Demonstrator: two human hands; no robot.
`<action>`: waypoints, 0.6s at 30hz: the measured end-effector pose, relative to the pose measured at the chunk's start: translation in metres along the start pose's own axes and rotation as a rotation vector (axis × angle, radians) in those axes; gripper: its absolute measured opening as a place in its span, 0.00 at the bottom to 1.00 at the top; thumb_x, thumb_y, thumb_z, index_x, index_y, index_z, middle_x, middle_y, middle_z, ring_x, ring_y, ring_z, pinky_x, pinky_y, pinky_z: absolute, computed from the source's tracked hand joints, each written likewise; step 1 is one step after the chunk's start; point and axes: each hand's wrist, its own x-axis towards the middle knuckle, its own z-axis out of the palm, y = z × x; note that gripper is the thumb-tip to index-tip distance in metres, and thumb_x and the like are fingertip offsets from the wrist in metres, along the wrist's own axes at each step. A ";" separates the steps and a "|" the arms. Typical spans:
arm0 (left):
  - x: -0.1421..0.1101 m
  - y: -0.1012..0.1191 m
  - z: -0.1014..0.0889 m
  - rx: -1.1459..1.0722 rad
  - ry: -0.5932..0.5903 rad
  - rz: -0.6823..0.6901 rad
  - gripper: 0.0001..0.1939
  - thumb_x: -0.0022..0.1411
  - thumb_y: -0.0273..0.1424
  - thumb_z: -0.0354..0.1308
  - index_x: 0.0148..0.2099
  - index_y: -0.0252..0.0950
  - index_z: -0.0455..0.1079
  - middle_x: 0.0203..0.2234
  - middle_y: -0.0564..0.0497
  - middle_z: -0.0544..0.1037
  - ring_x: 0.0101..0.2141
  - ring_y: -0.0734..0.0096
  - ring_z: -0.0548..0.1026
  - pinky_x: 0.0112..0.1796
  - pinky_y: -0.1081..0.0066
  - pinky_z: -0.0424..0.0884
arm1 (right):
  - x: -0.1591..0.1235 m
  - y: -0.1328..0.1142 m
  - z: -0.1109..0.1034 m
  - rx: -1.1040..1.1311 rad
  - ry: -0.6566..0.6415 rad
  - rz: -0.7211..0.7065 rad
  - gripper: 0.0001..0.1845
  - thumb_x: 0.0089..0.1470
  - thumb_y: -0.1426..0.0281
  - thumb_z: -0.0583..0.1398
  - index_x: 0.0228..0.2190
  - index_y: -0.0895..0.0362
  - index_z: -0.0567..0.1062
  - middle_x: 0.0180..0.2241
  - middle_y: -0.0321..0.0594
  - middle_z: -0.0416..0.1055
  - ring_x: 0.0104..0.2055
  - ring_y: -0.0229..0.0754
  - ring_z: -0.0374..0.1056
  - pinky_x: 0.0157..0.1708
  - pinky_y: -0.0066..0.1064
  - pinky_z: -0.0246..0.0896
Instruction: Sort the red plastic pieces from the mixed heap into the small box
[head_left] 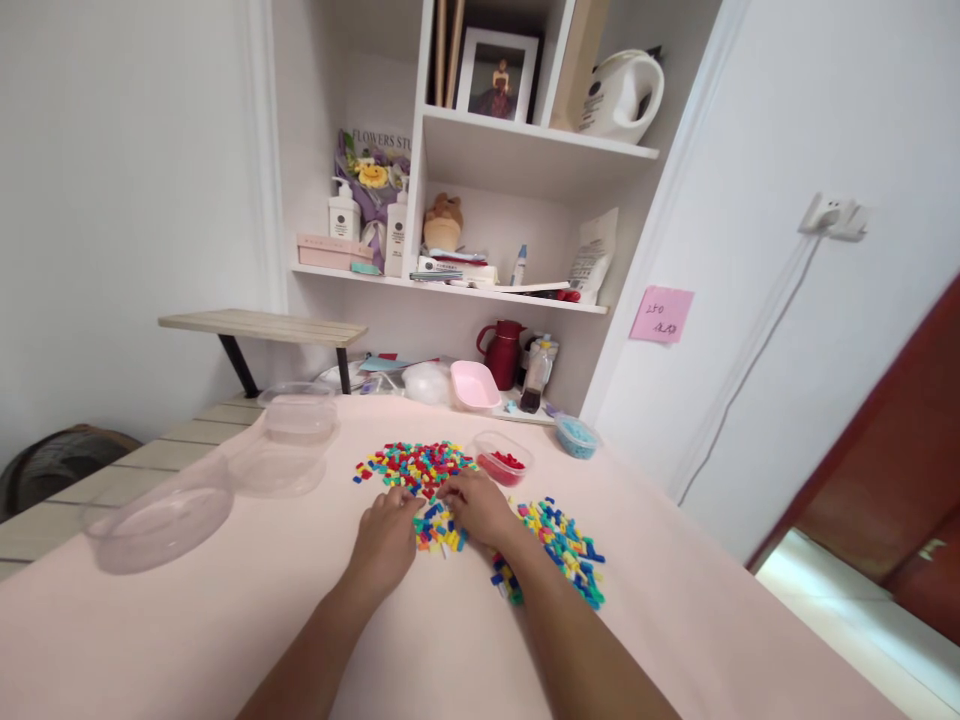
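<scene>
My left hand (386, 532) rests at the near left edge of a mixed pile of small coloured plastic pieces (420, 462). Its fingers are curled toward the thumb, and whatever lies between them is too small to make out. Opposite it, my right hand (480, 508) bends its fingers down into the same pieces; what the fingertips grip, if anything, is hidden. A smaller cluster of pieces (441, 530), mostly blue and yellow, lies between the two hands. Just beyond my right hand stands a clear tub (527, 470) with red pieces in it. Another spread of pieces (570, 550) lies beside my right forearm.
Several clear plastic containers (165, 520) stand on the left of the pink tabletop (262, 600). A tub of light blue pieces (576, 437) sits at the back right. Behind are a pink tray (475, 386), a red jug (502, 355), a bottle (535, 378) and a small wooden-topped stand (262, 325).
</scene>
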 end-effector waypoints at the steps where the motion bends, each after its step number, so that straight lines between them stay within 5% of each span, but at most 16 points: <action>1: 0.000 0.000 0.000 -0.014 0.003 -0.003 0.26 0.61 0.19 0.45 0.55 0.44 0.72 0.51 0.45 0.71 0.49 0.61 0.68 0.49 0.62 0.63 | 0.000 -0.001 0.000 -0.011 0.003 -0.001 0.13 0.56 0.73 0.56 0.37 0.51 0.79 0.39 0.40 0.75 0.45 0.43 0.66 0.45 0.31 0.55; 11: 0.004 -0.002 -0.004 -0.353 0.078 -0.071 0.25 0.55 0.14 0.46 0.45 0.41 0.77 0.44 0.48 0.76 0.46 0.69 0.73 0.50 0.69 0.66 | -0.006 -0.002 -0.006 0.066 -0.060 -0.071 0.12 0.54 0.76 0.55 0.32 0.52 0.79 0.37 0.37 0.76 0.44 0.42 0.68 0.45 0.30 0.57; 18: 0.008 -0.009 -0.011 -0.684 0.287 -0.305 0.24 0.54 0.19 0.44 0.48 0.36 0.73 0.39 0.47 0.78 0.29 0.75 0.75 0.37 0.71 0.72 | -0.007 -0.020 -0.004 0.155 -0.029 -0.194 0.12 0.60 0.71 0.54 0.39 0.53 0.78 0.40 0.38 0.76 0.44 0.41 0.68 0.46 0.31 0.58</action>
